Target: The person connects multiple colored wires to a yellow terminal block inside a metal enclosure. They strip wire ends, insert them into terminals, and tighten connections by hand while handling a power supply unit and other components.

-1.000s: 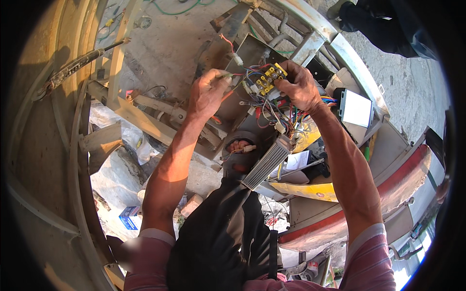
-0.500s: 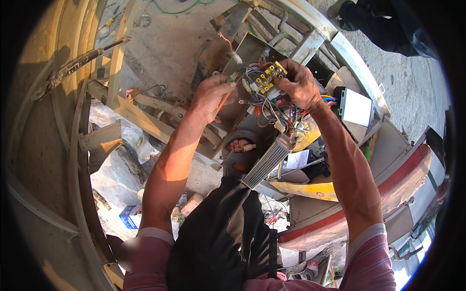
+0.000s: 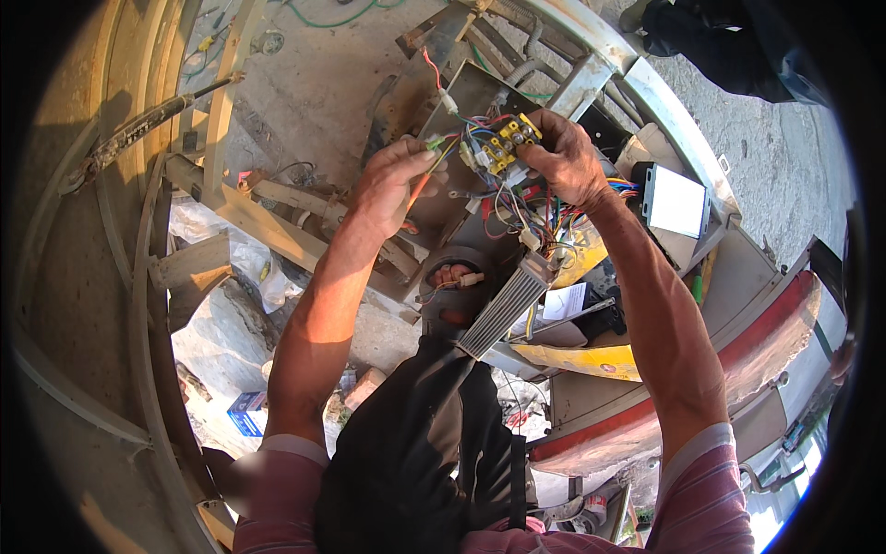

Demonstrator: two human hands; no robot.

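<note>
A yellow terminal block [image 3: 506, 151] with metal screws is gripped at its right end by my right hand [image 3: 570, 159], fingers closed around it. Several coloured wires run from the block to a tangled bundle [image 3: 540, 222] below it. Just left of the block, my left hand [image 3: 392, 185] is closed in a pinch on a thin wire with a green end [image 3: 435, 144]. A longer orange strand [image 3: 424, 187] passes by the same fingers. A white connector [image 3: 448, 102] with a red lead stands above. Below lies a finned metal box [image 3: 507, 310], joined to the bundle.
A white-faced box [image 3: 676, 205] sits right of my right forearm. What look like fingertips [image 3: 451, 275] show in a round opening below my hands. A curved metal frame [image 3: 577, 88] runs behind. At the far right stands a person in dark clothes [image 3: 724, 46]. A yellow panel [image 3: 586, 362] lies nearer.
My left hand has shifted slightly left, away from the terminal block, and the wire's green end shows more plainly. My right hand and the block have barely moved.
</note>
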